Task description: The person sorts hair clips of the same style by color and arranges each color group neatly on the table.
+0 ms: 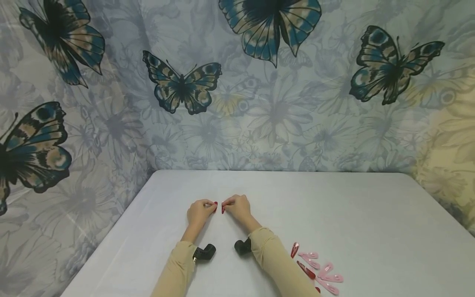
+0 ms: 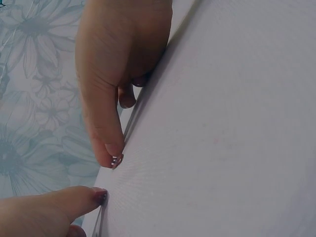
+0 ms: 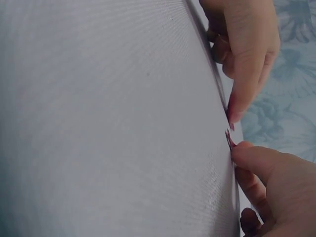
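Observation:
On the far part of the white table (image 1: pixel 334 214), the two hands are close together with a narrow gap between their fingertips. The left hand (image 1: pixel 198 213) pinches a small red hair clip (image 1: pixel 215 206) between thumb and forefinger, mostly covered by the fingers. Facing it, the right hand (image 1: pixel 239 208) pinches a second red hair clip (image 1: pixel 223 208), held upright. In the right wrist view, the thin ends of this clip (image 3: pixel 228 137) stick out past the right thumb. The left hand (image 3: pixel 247 64) appears above it there.
Right of the right forearm lie several pink hair clips (image 1: pixel 330 278) and a few red hair clips (image 1: pixel 306 270), some partly hidden by the sleeve. Black wrist cameras (image 1: pixel 205 252) sit on both forearms. A butterfly-patterned cloth (image 1: pixel 278 123) hangs behind the table.

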Demonstrator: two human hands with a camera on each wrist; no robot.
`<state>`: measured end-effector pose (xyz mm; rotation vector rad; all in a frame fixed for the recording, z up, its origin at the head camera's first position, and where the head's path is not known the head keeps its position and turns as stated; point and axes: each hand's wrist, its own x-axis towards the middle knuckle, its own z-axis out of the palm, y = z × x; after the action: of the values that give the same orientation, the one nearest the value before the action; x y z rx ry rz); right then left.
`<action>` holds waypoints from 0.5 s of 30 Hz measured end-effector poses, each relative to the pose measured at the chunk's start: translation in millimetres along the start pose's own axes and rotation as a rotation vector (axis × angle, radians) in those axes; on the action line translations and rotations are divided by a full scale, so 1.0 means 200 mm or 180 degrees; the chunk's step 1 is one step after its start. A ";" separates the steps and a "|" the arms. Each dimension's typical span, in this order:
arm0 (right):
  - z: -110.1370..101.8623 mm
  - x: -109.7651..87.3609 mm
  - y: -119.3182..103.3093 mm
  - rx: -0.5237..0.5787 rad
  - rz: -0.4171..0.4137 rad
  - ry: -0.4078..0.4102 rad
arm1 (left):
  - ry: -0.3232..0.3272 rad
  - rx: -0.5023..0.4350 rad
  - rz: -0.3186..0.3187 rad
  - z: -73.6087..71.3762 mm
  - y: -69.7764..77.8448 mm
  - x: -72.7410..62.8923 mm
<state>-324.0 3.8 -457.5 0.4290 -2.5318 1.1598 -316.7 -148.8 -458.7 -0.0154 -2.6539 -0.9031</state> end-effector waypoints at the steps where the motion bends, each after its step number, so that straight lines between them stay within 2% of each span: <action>1: 0.00 0.00 0.00 0.0023 -0.0008 -0.0001 | 0.0001 -0.0006 -0.0004 0.00 0.00 0.00; 3: 0.00 0.01 0.01 0.0120 0.0005 -0.0032 | 0.0003 -0.0016 0.0007 0.00 0.00 0.00; 6: 0.01 0.03 0.05 0.0456 0.0064 -0.0103 | 0.0003 -0.0047 0.0010 0.00 0.00 0.00; 7: 0.04 0.06 0.12 0.0653 -0.0036 -0.0099 | -0.0002 -0.0055 0.0003 0.00 0.00 0.00; 9: 0.03 0.08 0.13 0.0938 0.0139 -0.0206 | -0.0008 -0.0059 0.0001 0.00 0.00 0.00; 12: -0.01 0.09 0.11 0.1175 0.0463 -0.0301 | -0.0014 -0.0053 -0.0006 0.00 0.00 -0.01; 13: -0.03 0.09 0.10 0.1199 0.0526 -0.0320 | -0.0004 -0.0056 0.0004 0.00 0.00 -0.01; 14: -0.09 0.07 0.03 0.1131 0.0708 -0.0360 | 0.0014 -0.0060 0.0011 0.00 0.00 -0.01; 15: -0.12 0.07 0.01 0.1097 0.0693 -0.0362 | 0.0029 -0.0068 0.0009 0.00 0.00 -0.01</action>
<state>-333.7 21.5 -437.9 0.3118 -2.5244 1.7109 -314.3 -148.9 -460.2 -0.0202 -2.6351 -0.9282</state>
